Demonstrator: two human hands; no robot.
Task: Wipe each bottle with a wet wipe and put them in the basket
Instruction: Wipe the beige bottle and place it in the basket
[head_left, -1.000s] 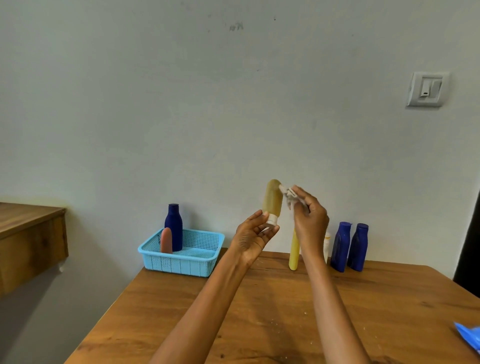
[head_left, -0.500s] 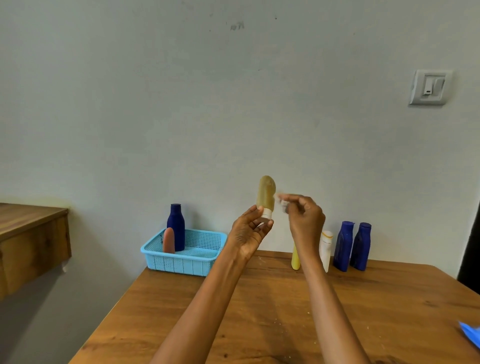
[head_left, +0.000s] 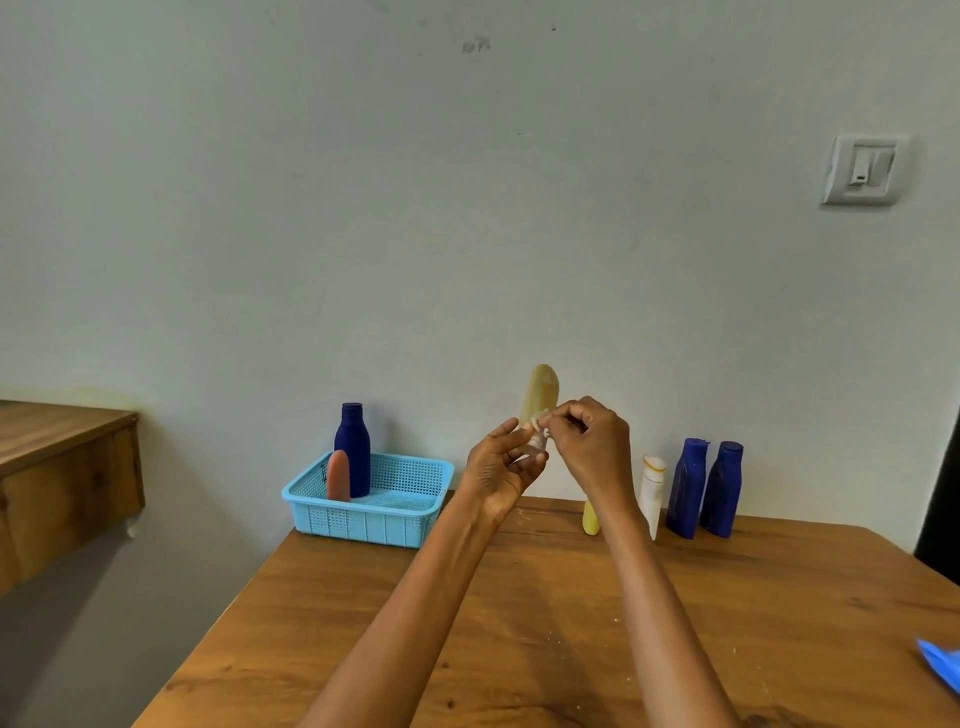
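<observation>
My left hand (head_left: 498, 467) holds a tan bottle (head_left: 541, 396) upright by its white cap end, lifted above the table. My right hand (head_left: 589, 441) pinches a small crumpled wet wipe (head_left: 539, 430) against the bottle's lower part. A light blue basket (head_left: 363, 512) sits at the table's far left with a dark blue bottle (head_left: 353, 447) and an orange bottle (head_left: 338, 475) standing in it. By the wall stand a yellow bottle (head_left: 590, 517), partly hidden by my right forearm, a white bottle (head_left: 652, 491) and two dark blue bottles (head_left: 704, 488).
The wooden table (head_left: 519, 623) reaches to the pale wall. A blue packet (head_left: 940, 667) pokes in at the right edge. A wooden shelf (head_left: 62, 467) juts out on the left, and a light switch (head_left: 865, 169) is on the wall.
My right hand has slid the wipe down from the bottle's top to its lower part near the cap. The left hand has kept its hold on the bottle.
</observation>
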